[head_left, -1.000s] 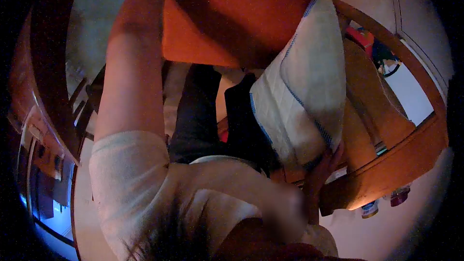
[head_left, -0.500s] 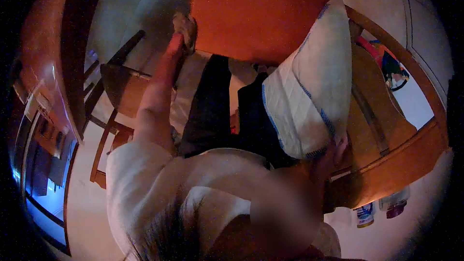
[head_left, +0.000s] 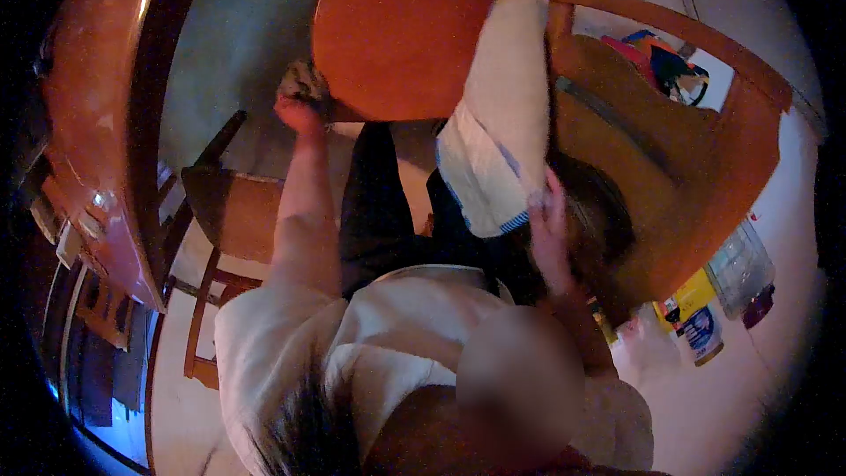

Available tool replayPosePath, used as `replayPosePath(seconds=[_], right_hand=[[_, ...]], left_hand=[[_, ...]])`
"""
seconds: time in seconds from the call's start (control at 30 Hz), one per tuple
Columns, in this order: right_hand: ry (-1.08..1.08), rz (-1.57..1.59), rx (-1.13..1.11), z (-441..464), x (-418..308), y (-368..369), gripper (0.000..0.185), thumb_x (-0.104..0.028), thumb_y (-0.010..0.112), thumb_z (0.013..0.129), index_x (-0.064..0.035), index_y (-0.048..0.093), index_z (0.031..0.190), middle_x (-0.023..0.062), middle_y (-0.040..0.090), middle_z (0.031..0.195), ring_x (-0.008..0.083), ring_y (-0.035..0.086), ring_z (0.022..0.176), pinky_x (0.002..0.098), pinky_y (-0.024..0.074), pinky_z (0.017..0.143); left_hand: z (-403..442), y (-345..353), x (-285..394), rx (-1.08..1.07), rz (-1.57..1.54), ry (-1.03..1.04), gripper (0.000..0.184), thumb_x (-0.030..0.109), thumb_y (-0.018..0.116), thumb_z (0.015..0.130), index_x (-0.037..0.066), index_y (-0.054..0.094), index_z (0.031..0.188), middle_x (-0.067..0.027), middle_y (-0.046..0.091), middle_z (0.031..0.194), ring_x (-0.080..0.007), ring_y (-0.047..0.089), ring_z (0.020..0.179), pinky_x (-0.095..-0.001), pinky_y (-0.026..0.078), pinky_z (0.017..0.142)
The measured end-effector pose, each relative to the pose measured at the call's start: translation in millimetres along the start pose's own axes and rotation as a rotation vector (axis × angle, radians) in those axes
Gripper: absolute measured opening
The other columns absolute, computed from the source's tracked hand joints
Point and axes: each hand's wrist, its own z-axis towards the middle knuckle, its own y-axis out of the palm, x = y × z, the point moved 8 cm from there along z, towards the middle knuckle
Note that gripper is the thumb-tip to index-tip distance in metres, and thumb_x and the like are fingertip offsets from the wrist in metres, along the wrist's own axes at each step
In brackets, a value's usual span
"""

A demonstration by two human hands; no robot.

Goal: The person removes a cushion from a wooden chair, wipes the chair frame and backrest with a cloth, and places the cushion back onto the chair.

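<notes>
My left hand (head_left: 301, 99) is closed beside the left edge of an orange-red rounded panel (head_left: 397, 35); what its dark, mottled fingers hold cannot be made out. My right hand (head_left: 550, 225) grips the lower end of a pale quilted cloth (head_left: 507, 88) with blue stitched edging. That cloth extends upward from the hand, its narrow top end overlapping the right edge of the panel and its lower left part beside my dark-clothed legs.
A wooden chair (head_left: 749, 154) with a brown surface stands at the right. Below it on the floor are a blue-and-white container (head_left: 702, 335) and a clear plastic one (head_left: 743, 269). A glossy wooden tabletop (head_left: 97, 70) fills the left; another chair (head_left: 233, 211) is lower left.
My left hand has come into view and moved down and left beside the panel. The cloth and my right hand have shifted left and up in the view, and more floor items show at right.
</notes>
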Motion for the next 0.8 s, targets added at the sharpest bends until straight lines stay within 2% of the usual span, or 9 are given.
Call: replayPosePath(seconds=[0.13,0.2,0.3,0.43,0.47,0.5,0.57,0.67,0.8], right_hand=[[-0.238,0.073,-0.160,5.8,-10.1,52.7,0.050,-0.014,0.041,0.091,-0.0024,0.022,0.136,0.0156,0.034,0.135,0.0244,0.039,0.121,0.0324,0.0289,0.100],[-0.364,-0.050,-0.109,18.9,-52.8,79.6,0.043,-0.016,0.041,0.091,-0.0035,0.032,0.132,0.0181,0.043,0.127,0.0264,0.045,0.115,0.0328,0.0339,0.096],[-0.227,0.129,0.063,52.3,-67.0,80.9,0.036,-0.019,0.043,0.091,-0.0028,0.042,0.124,0.0187,0.054,0.114,0.0278,0.052,0.105,0.0341,0.0391,0.090],[-0.228,0.107,0.265,65.8,-63.1,49.5,0.031,-0.023,0.043,0.092,-0.0012,0.050,0.113,0.0181,0.059,0.103,0.0293,0.057,0.095,0.0350,0.0428,0.082],[-0.240,0.064,0.271,63.8,-61.7,42.3,0.031,-0.023,0.043,0.092,-0.0008,0.050,0.112,0.0190,0.058,0.105,0.0305,0.057,0.095,0.0353,0.0429,0.082],[-0.243,0.059,0.253,58.8,-62.8,42.4,0.030,-0.022,0.043,0.091,-0.0015,0.050,0.112,0.0186,0.058,0.106,0.0311,0.056,0.095,0.0355,0.0429,0.082],[-0.249,0.049,0.235,48.1,-62.1,42.1,0.029,-0.021,0.044,0.091,-0.0022,0.050,0.112,0.0182,0.057,0.106,0.0317,0.056,0.095,0.0357,0.0429,0.083],[-0.312,-0.112,0.087,36.2,-66.5,56.9,0.030,-0.022,0.050,0.088,-0.0065,0.049,0.114,0.0158,0.057,0.107,0.0321,0.054,0.100,0.0365,0.0429,0.084],[-0.392,-0.137,0.062,27.9,-74.0,63.5,0.035,-0.020,0.054,0.085,-0.0064,0.047,0.117,0.0144,0.053,0.115,0.0292,0.051,0.106,0.0336,0.0408,0.087]], left_hand=[[-41.0,0.2,125.2,-0.082,-0.572,-0.255,0.037,0.029,0.036,0.089,0.001,0.051,0.109,-0.0115,0.057,0.105,-0.0257,0.056,0.092,-0.0379,0.046,0.078],[-48.0,-14.4,163.5,-0.111,-0.643,-0.261,0.039,0.030,0.035,0.090,0.000,0.050,0.110,-0.0097,0.056,0.106,-0.0238,0.056,0.094,-0.0371,0.046,0.079],[-50.4,-28.6,186.6,-0.133,-0.755,-0.398,0.038,0.030,0.036,0.090,0.002,0.048,0.112,-0.0090,0.054,0.109,-0.0216,0.053,0.097,-0.0345,0.044,0.082],[-99.1,23.0,257.8,-0.772,0.135,-0.119,0.040,0.036,0.043,0.089,0.003,0.056,0.106,-0.0063,0.057,0.104,-0.0160,0.053,0.092,-0.0286,0.042,0.081],[-134.7,46.0,250.8,-0.860,-0.111,-0.598,0.044,0.041,0.045,0.088,0.003,0.058,0.106,-0.0051,0.057,0.104,-0.0150,0.052,0.092,-0.0275,0.041,0.081],[-147.7,62.5,266.9,-0.857,-0.116,-0.594,0.044,0.041,0.045,0.088,0.003,0.058,0.106,-0.0051,0.057,0.104,-0.0150,0.052,0.092,-0.0275,0.041,0.081],[-202.5,108.3,298.6,-1.301,-0.193,-0.668,0.055,0.050,0.040,0.088,0.005,0.052,0.116,-0.0069,0.057,0.108,-0.0187,0.055,0.093,-0.0304,0.041,0.087],[-223.5,148.7,313.2,-1.181,-0.434,-0.805,0.055,0.050,0.046,0.086,0.005,0.049,0.118,-0.0091,0.057,0.109,-0.0207,0.056,0.093,-0.0331,0.043,0.087],[-218.2,158.6,338.0,-1.134,-0.388,-0.898,0.056,0.046,0.056,0.081,0.006,0.048,0.118,-0.0094,0.057,0.108,-0.0200,0.056,0.093,-0.0347,0.045,0.082]])
